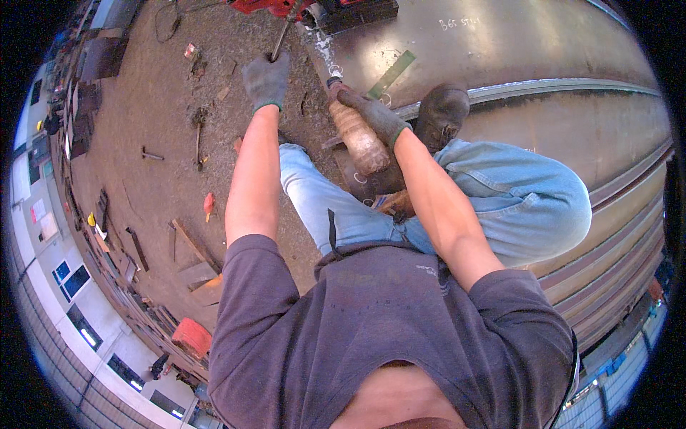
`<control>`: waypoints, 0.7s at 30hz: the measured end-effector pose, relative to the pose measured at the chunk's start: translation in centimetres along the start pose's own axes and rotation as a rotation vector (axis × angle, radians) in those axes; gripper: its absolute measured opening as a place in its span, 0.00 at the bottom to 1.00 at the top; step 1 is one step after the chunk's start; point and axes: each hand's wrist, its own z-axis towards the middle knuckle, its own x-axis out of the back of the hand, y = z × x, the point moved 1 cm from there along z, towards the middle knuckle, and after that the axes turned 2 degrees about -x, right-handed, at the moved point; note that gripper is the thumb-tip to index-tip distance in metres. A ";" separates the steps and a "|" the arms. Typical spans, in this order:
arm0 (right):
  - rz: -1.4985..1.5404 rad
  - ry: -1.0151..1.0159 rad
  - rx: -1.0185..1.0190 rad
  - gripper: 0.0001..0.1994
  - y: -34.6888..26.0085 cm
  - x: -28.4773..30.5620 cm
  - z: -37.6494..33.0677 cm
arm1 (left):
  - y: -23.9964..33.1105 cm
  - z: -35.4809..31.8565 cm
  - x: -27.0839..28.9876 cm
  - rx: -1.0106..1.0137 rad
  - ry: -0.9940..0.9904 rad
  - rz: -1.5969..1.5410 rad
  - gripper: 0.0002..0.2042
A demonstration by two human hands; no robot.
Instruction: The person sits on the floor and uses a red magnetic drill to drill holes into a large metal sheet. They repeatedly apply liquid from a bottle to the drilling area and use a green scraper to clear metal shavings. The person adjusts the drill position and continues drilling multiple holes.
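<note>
My left hand, in a grey work glove, is closed around a metal handle bar. The bar leads up to a red machine, cut off by the top of the picture. In my right hand, also gloved, is a cloudy, brownish plastic bottle. It lies tilted, with its dark cap end pointing away from me, near the steel's edge. Whitish wet streaks run along that edge between the bottle and the machine. The machine's working end cannot be made out.
Large steel plates or beams fill the right side, bearing chalk marks. A green strip lies on the steel near my boot. On the dirt floor are a hammer-like tool, a red-handled object and scrap bars.
</note>
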 end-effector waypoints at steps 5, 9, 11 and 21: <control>0.134 -0.039 -0.035 0.30 -0.2 0.0 -0.3 | -0.3 0.1 -0.3 -0.041 0.000 0.007 0.27; 0.083 -0.016 0.069 0.33 0.6 0.0 0.8 | -0.8 0.2 -0.3 -0.036 0.007 0.024 0.27; -0.016 0.028 0.114 0.39 0.1 -0.3 0.0 | -0.9 0.1 -0.4 -0.015 -0.008 0.044 0.27; -0.357 0.142 0.149 0.48 -2.6 -0.9 -3.2 | -0.4 0.1 -0.2 0.003 -0.022 0.028 0.27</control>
